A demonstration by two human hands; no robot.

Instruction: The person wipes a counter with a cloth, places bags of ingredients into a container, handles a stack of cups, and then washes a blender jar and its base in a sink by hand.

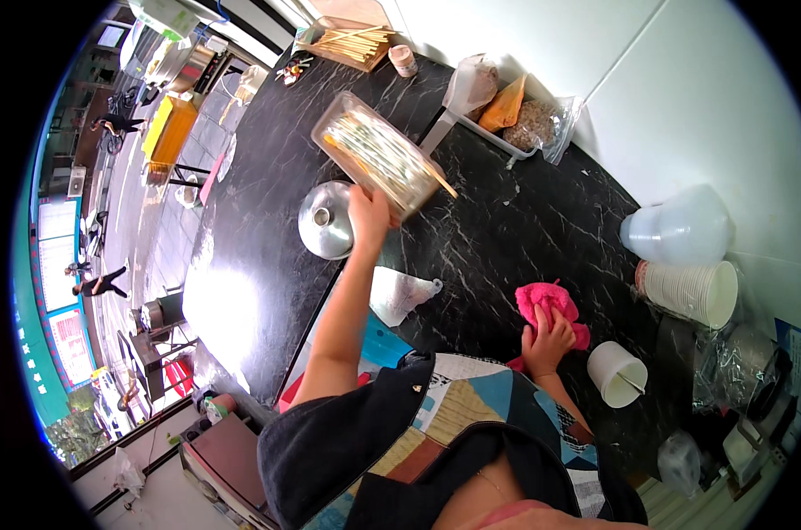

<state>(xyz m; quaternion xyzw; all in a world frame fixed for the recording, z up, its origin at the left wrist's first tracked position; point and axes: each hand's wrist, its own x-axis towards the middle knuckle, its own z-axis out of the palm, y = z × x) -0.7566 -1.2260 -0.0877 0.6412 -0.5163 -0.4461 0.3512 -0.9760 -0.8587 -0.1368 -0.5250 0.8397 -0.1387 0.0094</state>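
My left hand (370, 217) grips the near end of a clear plastic box (410, 211). Slightly blurred, the box holds long thin sticks in wrappers, probably chopsticks (380, 149), and one bare stick juts past its side. Just left of that hand sits a round metal lid (325, 218) with a knob on top. My right hand (547, 339) presses on a bunched pink cloth (547, 298) lying on the black marbled countertop (486, 245), fingers over its folds. A white tub (616, 374) with a utensil handle inside stands to the right of this hand.
Along the white wall are a box of wooden sticks (351, 43), a small jar (402, 61) and a bin of bagged foods (500, 119). Stacked plastic bowls (679, 225) and paper cups (688, 291) lie at right. A plastic bag (400, 291) lies near my left forearm.
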